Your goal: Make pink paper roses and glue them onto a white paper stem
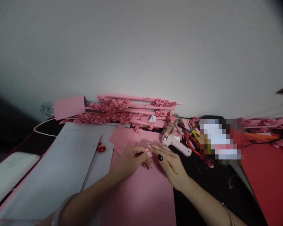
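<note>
Over a large pink sheet (141,194), my left hand (132,160) pinches a small folded piece of pink paper (148,152) between thumb and fingers. My right hand (171,163) reaches in from the right, its fingertips touching the top of the same piece, its thumb with a dark nail held apart. The piece is partly hidden by the fingers. Smaller pink sheets (122,138) lie just behind my left hand.
Pink paper flowers (101,117) on rolled stems line the wall. A glue gun (176,142) and red-handled pliers (191,144) lie behind my right hand. White sheets (54,169) and a white device (11,172) are left; red sheets (271,175) are right.
</note>
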Motion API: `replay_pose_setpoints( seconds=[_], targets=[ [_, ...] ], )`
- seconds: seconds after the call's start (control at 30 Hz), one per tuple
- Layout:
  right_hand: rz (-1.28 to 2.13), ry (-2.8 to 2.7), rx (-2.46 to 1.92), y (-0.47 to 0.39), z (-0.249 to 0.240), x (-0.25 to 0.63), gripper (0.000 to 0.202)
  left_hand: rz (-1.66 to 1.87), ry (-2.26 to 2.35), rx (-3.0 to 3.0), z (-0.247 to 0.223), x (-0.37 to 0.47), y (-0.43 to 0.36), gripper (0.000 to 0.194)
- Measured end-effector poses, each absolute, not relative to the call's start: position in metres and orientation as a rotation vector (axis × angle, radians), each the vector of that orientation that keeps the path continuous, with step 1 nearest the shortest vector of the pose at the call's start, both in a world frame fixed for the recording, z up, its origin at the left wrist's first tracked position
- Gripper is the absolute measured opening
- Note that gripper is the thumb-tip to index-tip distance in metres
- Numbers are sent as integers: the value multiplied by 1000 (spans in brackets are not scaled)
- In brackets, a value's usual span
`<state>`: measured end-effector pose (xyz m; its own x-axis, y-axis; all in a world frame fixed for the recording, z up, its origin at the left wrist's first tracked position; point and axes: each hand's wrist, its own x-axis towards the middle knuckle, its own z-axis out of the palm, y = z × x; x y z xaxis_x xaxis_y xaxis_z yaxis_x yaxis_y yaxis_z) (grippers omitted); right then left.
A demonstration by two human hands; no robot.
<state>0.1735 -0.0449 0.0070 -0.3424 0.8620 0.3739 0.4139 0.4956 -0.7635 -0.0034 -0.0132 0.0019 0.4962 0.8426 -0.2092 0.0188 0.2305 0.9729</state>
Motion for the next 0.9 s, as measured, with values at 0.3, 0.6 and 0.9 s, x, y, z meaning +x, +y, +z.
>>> replay_pose_setpoints(
  seconds=[0.3,0.6,0.9],
  targets=[
    [690,-1934,-1088,-44,6,175,37,651,868,1226,6,-3,-13,25],
    [759,-1782,-1203,-45,4,173,23,625,818,1293,5,-4,-14,27],
    [867,-2047,-1205,-39,4,172,26,514,821,1391,1,-1,-20,25]
  ],
)
